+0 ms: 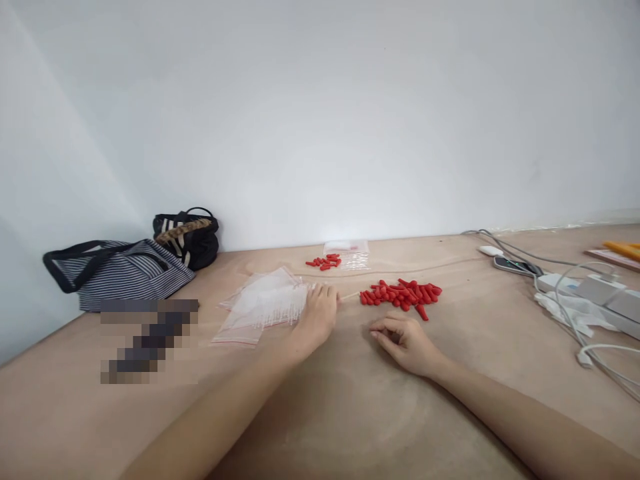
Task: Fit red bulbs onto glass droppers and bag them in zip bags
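On the tan table (pixel 340 407), clear plastic bags (pixel 237 335) are topped with thin white sticks (pixel 285 305). Red bulb-ended pieces (pixel 405 293) are heaped beyond the half-curled right hand (pixel 407 343), contents unclear; a slim pale stick (pixel 351 295) is pinched by the left hand (pixel 321 311).

Your left hand (pixel 320 312) covers part of the white sticks (pixel 287 305) lying on the clear bags (pixel 253 308), and its curled fingers hide how you grip the thin stick (pixel 350 295) poking out beside them. You can't tell whether your right hand (pixel 400 339) pinches anything; its palm faces away from view. Coarse pixel blocks mask a dark item (pixel 153 340) on your left. Both your forearms run off the bottom edge, and the right edge cuts the power strip (pixel 617 300), the cables (pixel 613 363) and the yellow object (pixel 623 251).
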Demonstrator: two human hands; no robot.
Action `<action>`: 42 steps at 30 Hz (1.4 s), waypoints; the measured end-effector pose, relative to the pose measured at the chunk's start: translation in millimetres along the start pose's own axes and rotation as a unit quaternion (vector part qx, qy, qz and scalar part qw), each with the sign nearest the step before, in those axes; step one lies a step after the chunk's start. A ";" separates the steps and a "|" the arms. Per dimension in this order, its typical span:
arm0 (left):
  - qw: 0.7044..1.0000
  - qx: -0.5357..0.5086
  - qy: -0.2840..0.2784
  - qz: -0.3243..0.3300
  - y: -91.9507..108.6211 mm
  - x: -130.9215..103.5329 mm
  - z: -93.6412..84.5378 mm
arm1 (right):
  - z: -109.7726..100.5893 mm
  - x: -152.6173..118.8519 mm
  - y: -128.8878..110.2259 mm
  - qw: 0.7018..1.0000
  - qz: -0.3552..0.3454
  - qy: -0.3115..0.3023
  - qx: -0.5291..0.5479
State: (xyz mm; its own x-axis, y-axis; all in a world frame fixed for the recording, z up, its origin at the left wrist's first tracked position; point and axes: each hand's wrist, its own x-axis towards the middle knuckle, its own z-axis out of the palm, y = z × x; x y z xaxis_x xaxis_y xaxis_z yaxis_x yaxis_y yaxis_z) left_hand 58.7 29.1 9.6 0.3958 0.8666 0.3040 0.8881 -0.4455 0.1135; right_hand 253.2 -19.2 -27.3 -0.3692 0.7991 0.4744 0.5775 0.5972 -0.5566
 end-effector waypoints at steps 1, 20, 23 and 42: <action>1.000 -0.008 -0.006 0.017 -5.9 -11.5 -1.9 | -1.2 1.9 3.4 0.999 -0.010 0.029 -0.035; 0.982 -0.168 -0.013 0.082 -31.5 -46.9 6.5 | -3.7 36.1 53.4 0.955 0.002 0.088 -0.283; 0.982 -0.171 -0.017 0.078 -31.4 -46.9 6.0 | -5.0 34.5 54.8 0.960 0.003 0.082 -0.268; 0.979 -0.191 -0.021 0.075 -32.2 -46.5 4.9 | -3.3 30.5 65.2 0.974 0.021 0.154 -0.166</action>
State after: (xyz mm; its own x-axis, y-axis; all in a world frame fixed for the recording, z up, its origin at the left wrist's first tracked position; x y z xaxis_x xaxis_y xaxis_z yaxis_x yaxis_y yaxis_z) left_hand 12.8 4.3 -12.8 0.5315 0.7898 0.3062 0.6706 -0.6132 0.4174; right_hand 281.9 43.9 -46.9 -0.1335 0.7331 0.6669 0.8100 0.4684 -0.3528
